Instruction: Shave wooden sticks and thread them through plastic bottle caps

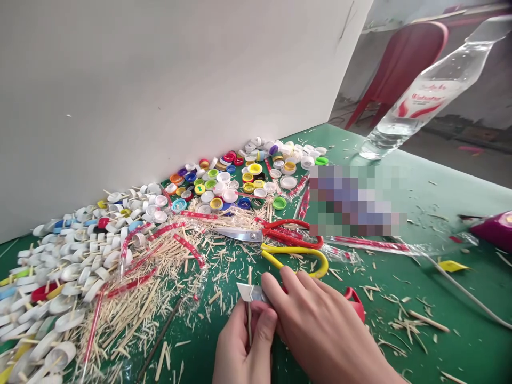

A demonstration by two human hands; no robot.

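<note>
My left hand (240,346) pinches a thin wooden stick (249,298) that stands upright between its thumb and fingers. My right hand (320,325) comes in from the right, its fingers closed on a small white piece (245,292) fixed at the stick. Both hands are low over the green table (420,277) near its front edge. Just beyond them lie scissors (276,237) with red and yellow handles. A red object (356,301) peeks out behind my right hand.
Many loose wooden sticks (160,277) and clear red-striped wrappers cover the table's left. White caps (72,261) on sticks pile at far left, coloured bottle caps (240,178) further back. A white board (160,80) stands behind. A water bottle (424,96), a magenta tool (494,229) with cord, and a red chair (400,58) are at right.
</note>
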